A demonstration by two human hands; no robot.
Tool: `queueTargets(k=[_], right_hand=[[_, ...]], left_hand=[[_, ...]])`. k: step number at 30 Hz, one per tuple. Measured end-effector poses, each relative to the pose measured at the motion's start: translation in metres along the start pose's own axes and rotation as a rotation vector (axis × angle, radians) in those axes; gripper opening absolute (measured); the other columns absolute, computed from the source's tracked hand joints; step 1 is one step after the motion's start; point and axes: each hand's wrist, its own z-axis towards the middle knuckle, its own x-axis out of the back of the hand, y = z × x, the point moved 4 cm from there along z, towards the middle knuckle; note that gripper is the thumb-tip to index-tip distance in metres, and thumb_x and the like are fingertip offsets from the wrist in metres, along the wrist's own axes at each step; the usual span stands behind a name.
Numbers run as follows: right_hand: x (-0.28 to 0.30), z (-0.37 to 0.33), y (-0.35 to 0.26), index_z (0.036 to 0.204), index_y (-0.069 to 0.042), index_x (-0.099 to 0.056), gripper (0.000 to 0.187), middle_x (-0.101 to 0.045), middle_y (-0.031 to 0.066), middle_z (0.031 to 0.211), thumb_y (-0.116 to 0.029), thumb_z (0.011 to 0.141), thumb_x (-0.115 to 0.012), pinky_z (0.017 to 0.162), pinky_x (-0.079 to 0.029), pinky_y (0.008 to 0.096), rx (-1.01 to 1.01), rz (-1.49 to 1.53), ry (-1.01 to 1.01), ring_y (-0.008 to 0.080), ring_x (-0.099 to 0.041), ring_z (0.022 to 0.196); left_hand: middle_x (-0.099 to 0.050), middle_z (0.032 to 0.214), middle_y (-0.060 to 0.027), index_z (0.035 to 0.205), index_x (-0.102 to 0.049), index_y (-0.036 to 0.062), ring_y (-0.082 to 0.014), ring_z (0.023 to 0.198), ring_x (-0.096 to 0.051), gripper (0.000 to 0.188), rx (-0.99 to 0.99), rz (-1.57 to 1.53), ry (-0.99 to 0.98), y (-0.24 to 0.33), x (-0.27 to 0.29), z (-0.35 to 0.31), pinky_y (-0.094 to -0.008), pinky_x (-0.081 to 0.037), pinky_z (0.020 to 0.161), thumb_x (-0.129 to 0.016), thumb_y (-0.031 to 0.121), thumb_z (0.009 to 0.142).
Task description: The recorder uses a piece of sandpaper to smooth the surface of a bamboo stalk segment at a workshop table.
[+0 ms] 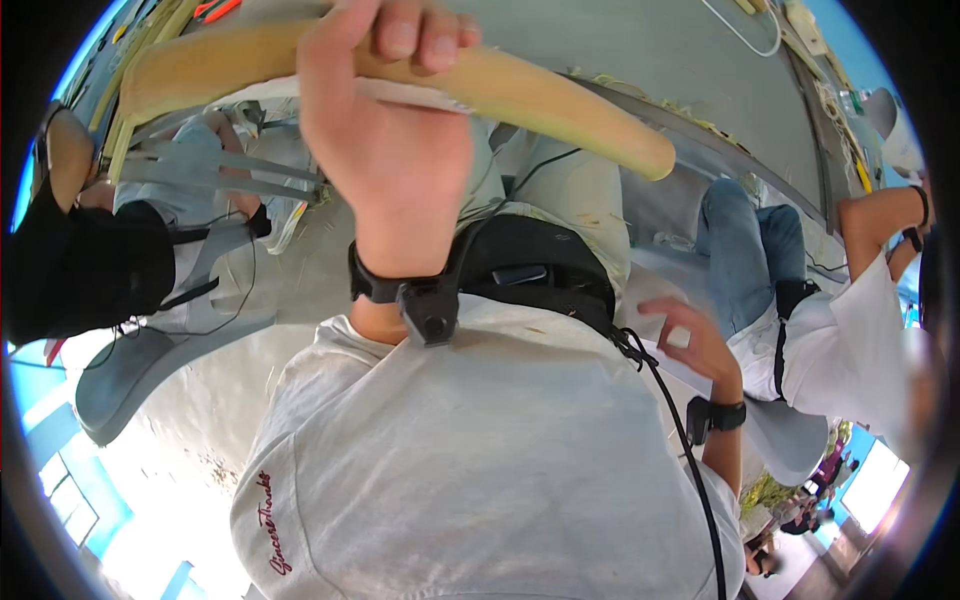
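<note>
My left hand (390, 140) is raised at the upper middle, its fingers wrapped over a thick, tan-yellow piece of bamboo (560, 105). The bamboo runs across the view from upper left to right, with a paler underside below my palm. It looks bowed near the picture's rim. Lower down, beside my right hip, my right hand (695, 340) hangs apart from the bamboo with its fingers loosely curved and spread. Nothing shows between them.
A grey table (640, 45) lies beyond the bamboo, with thin strips and shavings along its edge. An orange-handled tool (215, 9) lies at the far left. One person in black (95, 250) sits left, another in jeans (745, 250) right. A black cable (690, 460) hangs down my front.
</note>
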Motion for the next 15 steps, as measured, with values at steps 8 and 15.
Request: queueTargets(k=[8, 15], right_hand=[[-0.032, 0.017, -0.025, 0.096, -0.003, -0.065, 0.016, -0.058, 0.0056, 0.090, -0.005, 0.080, -0.065, 0.066, -0.042, 0.0249, -0.013, 0.352, 0.123, 0.0129, -0.052, 0.069], [0.034, -0.031, 0.041, 0.082, -0.003, -0.062, 0.011, -0.054, -0.0011, 0.073, -0.011, 0.089, -0.059, 0.057, -0.032, 0.0208, -0.305, 0.306, 0.553, 0.0043, -0.045, 0.063]], left_hand=[[-0.049, 0.065, -0.0010, 0.081, -0.050, 0.0068, -0.0148, 0.056, -0.051, 0.012, 0.074, -0.047, 0.181, -0.046, -0.007, -0.015, -0.0356, -0.048, 0.063, -0.059, 0.012, 0.086], [-0.052, 0.059, -0.0045, 0.083, -0.052, 0.0029, -0.0145, 0.047, -0.052, 0.014, 0.197, -0.001, 0.187, -0.066, -0.029, -0.034, -0.0290, -0.044, 0.048, -0.066, 0.005, 0.080]])
